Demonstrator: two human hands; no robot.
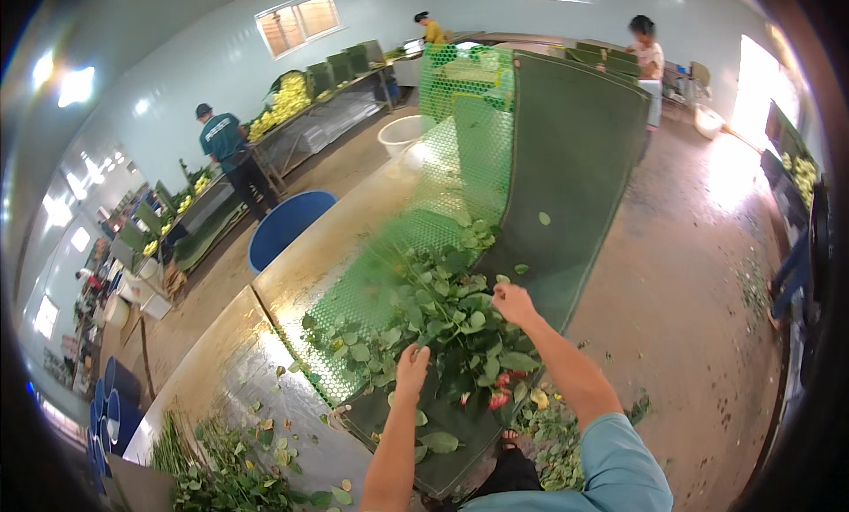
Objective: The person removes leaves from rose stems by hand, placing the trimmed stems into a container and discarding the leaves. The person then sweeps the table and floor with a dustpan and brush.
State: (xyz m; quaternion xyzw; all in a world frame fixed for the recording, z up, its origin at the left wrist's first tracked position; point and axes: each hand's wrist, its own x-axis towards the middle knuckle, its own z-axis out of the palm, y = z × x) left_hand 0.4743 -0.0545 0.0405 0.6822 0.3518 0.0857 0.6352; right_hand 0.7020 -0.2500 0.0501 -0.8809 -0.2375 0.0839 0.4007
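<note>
A bunch of leafy rose stems lies across green plastic mesh and dark green fabric, with red blooms at its near end. My left hand is at the near left side of the foliage, fingers bent; whether it grips a stem is unclear. My right hand is at the right side of the foliage, fingers curled, beside a leaf; what it holds cannot be told. Behind the bunch, a dark green fabric panel stands upright beside the raised mesh.
Cut stems and leaves lie on the metal table at lower left. Beyond its far edge stand a blue tub and a white tub. Fallen leaves cover floor near my feet. Several people work at other benches.
</note>
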